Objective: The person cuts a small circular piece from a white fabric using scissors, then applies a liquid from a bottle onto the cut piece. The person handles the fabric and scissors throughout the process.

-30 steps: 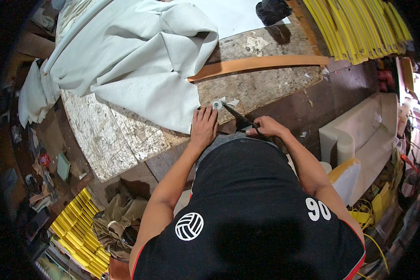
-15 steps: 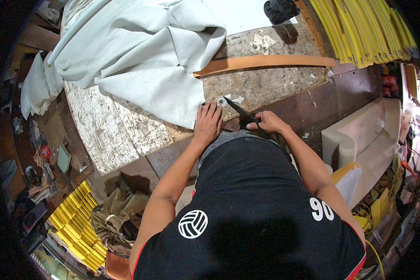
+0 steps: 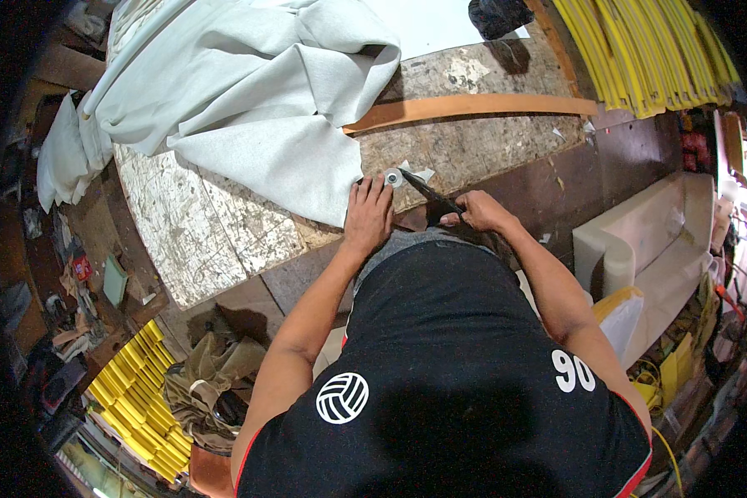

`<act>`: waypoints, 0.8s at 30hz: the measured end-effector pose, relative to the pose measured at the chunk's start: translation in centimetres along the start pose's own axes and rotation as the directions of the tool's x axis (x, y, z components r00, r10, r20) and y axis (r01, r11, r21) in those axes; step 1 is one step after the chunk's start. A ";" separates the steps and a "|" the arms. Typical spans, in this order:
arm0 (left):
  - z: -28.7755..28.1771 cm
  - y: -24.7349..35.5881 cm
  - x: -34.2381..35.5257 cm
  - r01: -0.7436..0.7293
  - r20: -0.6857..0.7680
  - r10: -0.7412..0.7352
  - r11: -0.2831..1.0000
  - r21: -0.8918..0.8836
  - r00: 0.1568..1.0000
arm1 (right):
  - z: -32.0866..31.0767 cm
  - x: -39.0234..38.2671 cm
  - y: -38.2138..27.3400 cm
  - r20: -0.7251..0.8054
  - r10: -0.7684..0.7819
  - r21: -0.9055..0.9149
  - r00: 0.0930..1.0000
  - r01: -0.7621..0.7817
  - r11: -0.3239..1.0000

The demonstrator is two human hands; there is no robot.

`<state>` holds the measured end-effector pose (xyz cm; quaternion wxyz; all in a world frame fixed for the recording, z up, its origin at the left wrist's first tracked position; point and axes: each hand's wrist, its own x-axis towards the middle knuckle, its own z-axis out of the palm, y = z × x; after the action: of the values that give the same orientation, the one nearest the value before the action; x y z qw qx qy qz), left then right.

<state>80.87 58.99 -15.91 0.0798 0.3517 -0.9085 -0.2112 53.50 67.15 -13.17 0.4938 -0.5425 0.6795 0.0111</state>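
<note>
Dark scissors (image 3: pixel 430 194) are gripped in my right hand (image 3: pixel 483 212) at the table's near edge. Their tip points up and left, close to a small round white piece with a dark centre (image 3: pixel 393 177). Flat beside that piece lies my left hand (image 3: pixel 369 217), its fingers stretched out and pointing away from me. A large pale grey fabric (image 3: pixel 274 166) spreads in folds to the left, its corner reaching my left fingers. Whatever lies under my left palm is hidden. Small white scraps (image 3: pixel 423 175) are just past the scissors' tip.
An orange-brown strip (image 3: pixel 473 106) crosses the worn, paint-marked table (image 3: pixel 216 232). Farther back are a white sheet (image 3: pixel 427 25) and a black bundle (image 3: pixel 500 20). Yellow strips (image 3: pixel 639 58) hang over the far right. A cream sofa (image 3: pixel 647 241) stands right; yellow stacked pieces (image 3: pixel 137 398) are at lower left.
The scissors in my right hand have turned or narrowed, their blades now showing as a slimmer shape. My right hand has shifted slightly; my left hand stays nearly where it was.
</note>
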 end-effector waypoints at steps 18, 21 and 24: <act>0.6 0.7 0.1 0.023 -0.102 -0.024 1.000 -0.011 0.995 | -0.9 -1.6 -1.4 -0.013 0.053 -0.052 0.999 -0.054 0.997; 0.5 0.4 0.0 0.026 -0.077 -0.024 0.999 0.026 0.997 | -1.0 -1.5 -1.8 -0.033 0.080 -0.124 0.996 -0.083 0.989; 0.2 0.1 -0.1 0.017 -0.057 -0.017 1.000 0.014 0.998 | -1.3 -1.5 -2.4 -0.040 0.100 -0.194 0.994 -0.106 0.975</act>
<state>80.85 59.15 -16.05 0.1013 0.3659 -0.9043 -0.1952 54.35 66.51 -10.21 0.4265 -0.5526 0.7096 0.0955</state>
